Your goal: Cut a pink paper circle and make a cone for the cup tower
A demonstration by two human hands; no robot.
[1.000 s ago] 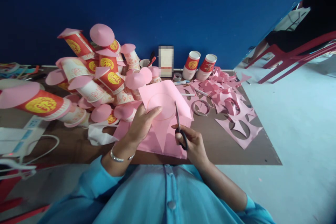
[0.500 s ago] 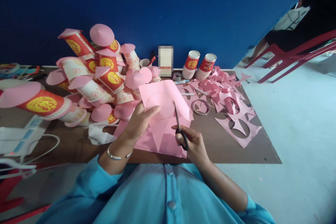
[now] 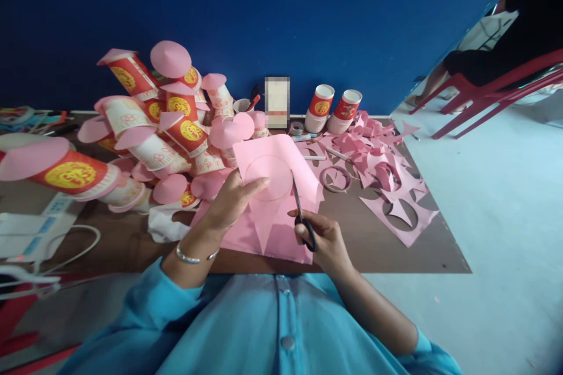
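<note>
My left hand (image 3: 231, 202) pinched the pink sheet (image 3: 279, 149) by its left edge, thumb flat on top and fingers mostly hidden beneath, a grip that looked meant to steady the paper without bending it. The thumb lay over the left part of a faint drawn circle (image 3: 279, 174), leaving its right side bare for the blades. My right hand (image 3: 324, 237) was curled round the handles of the scissors (image 3: 298, 196), whose tips reached that bare side; whether the blades were parted, I couldn't tell. I held the sheet up off the table (image 3: 347, 246), probably so the scissors had room underneath. A pointed flap (image 3: 264, 222) hung on its near side, above more pink paper (image 3: 290, 243) that lay below, handy for my reach. To the right of the sheet sat a tape roll (image 3: 336, 190), and past it a heap of offcuts (image 3: 387, 158), presumably kept there out of the way. Beyond the sheet, slightly right, stood two cup stacks (image 3: 321, 106). To its left, cone-topped cups (image 3: 187, 132) were piled together, perhaps to leave the middle to my hands.
</note>
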